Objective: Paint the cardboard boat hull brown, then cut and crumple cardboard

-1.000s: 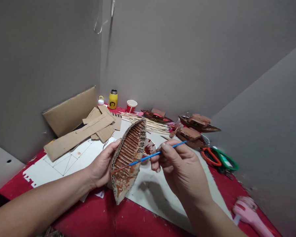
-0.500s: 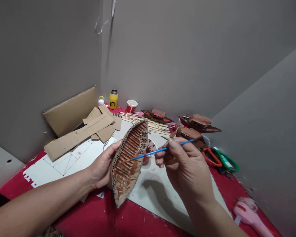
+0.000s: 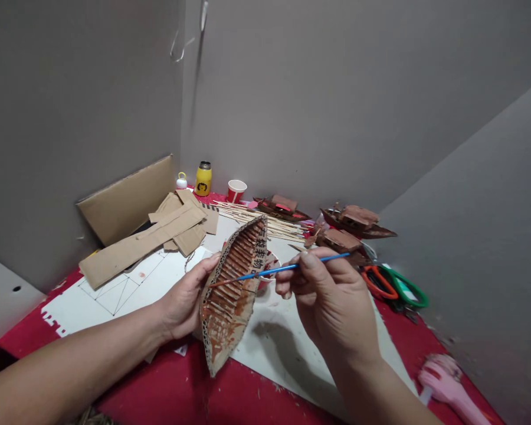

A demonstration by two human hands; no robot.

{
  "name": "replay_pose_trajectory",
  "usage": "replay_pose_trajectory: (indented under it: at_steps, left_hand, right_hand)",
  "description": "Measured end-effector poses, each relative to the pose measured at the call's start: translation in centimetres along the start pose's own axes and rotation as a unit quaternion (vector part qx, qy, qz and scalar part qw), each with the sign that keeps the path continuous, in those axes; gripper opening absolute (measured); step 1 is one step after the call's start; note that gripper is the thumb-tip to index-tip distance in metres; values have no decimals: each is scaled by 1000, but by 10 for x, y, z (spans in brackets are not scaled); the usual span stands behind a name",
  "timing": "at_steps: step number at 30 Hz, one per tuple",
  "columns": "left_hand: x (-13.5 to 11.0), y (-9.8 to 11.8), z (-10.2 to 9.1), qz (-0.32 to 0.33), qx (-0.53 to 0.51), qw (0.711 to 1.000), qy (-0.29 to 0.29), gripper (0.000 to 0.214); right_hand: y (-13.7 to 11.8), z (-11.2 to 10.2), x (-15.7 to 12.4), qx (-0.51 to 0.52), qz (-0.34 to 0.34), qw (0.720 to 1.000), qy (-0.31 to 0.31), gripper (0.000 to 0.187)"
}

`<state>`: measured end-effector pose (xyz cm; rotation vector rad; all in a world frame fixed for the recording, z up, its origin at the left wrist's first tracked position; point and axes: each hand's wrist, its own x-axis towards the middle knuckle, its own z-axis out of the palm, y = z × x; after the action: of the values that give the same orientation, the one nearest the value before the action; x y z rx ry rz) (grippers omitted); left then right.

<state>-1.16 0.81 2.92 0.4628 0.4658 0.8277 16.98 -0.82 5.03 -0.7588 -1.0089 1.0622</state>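
A cardboard boat hull is held tilted up in my left hand, which is closed on its left edge. Its ribbed inside is coated in brown paint, patchy toward the lower tip, and printed characters run along the right side. My right hand pinches a blue paintbrush. The brush's brown tip lies against the ribs near the hull's left rim. Behind the hull, partly hidden, a paper cup shows brown paint smears on its inside.
Several brown model boats stand at the back right, beside wooden sticks. Scissors and a pink glue gun lie at the right. Cardboard pieces, a yellow bottle and a red-and-white cup are at the back left.
The brush has shifted slightly up and left along the ribs, with my right hand moving a little. The hull has tilted slightly in my left hand.
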Motion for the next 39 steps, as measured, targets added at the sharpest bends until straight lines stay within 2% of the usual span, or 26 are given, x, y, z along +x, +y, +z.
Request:
replay_pose_trajectory:
  at_steps: [6, 10, 13, 18, 23, 29, 32, 34, 35, 37, 39]
  left_hand:
    - [-1, -1, -1, 13, -8, 1000, -21, 40]
    - [-1, -1, -3, 25, -12, 999, -23, 32]
    - [0, -1, -3, 8, -12, 999, -38, 35]
    - [-1, -1, 0, 5, -8, 1000, -29, 46]
    - [-2, 0, 1, -6, -18, 1000, -13, 51]
    - [0, 0, -2, 5, -48, 999, -10, 45]
    - [1, -1, -4, 11, -55, 998, -33, 40]
    - [1, -2, -4, 10, -54, 997, -55, 39]
    - [1, -2, -4, 10, -54, 996, -63, 39]
    - [0, -2, -4, 8, -55, 996, -66, 37]
    - [1, -2, -5, 5, -54, 998, -41, 39]
  right_hand:
    - [0, -2, 7, 12, -48, 998, 26, 18]
    - [-3, -3, 6, 12, -71, 997, 19, 16]
    - [-5, -1, 0, 5, -59, 998, -8, 14]
    - [-2, 1, -7, -18, -36, 998, -39, 12]
    - [3, -6, 4, -19, -62, 998, 0, 15]
    - [-2, -10, 9, -27, -146, 987, 66, 20]
    - [-3, -9, 2, -89, -205, 972, 70, 13]
    - [0, -10, -5, -153, -253, 953, 66, 5]
    - [2, -11, -8, -187, -284, 938, 65, 1]
    - [6, -15, -14, -245, -347, 903, 55, 5]
    - [8, -18, -19, -286, -391, 875, 18, 8]
